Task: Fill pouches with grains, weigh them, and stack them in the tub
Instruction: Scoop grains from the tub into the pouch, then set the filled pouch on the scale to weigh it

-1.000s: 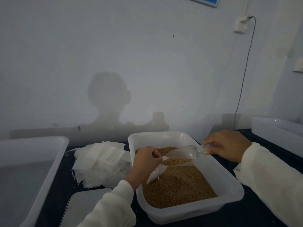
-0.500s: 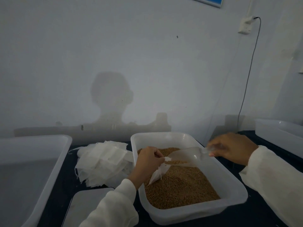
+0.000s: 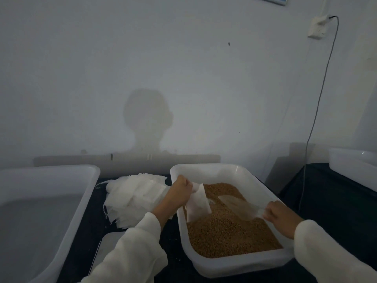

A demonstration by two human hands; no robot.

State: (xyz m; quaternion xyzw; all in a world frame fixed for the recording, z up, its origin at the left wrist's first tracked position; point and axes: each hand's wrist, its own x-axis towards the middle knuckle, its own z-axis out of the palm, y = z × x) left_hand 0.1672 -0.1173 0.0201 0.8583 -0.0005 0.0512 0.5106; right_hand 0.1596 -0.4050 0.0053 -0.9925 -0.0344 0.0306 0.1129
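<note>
Head view: left hand (image 3: 179,190) pinches pouch (image 3: 197,203) by top corner, pouch hangs tilted, long axis running down toward grain (image 3: 228,231), bottom edge touching it. Right hand (image 3: 282,218) curled round scoop (image 3: 236,203) handle, scoop lying low on grain, long axis pointing from right hand toward pouch. Both over tray (image 3: 206,168) holding brown grain. Pile of pouches (image 3: 134,193) just left of left hand. Tub (image 3: 51,170) further left, inside too dim to tell. Scale (image 3: 106,244) under left sleeve.
</note>
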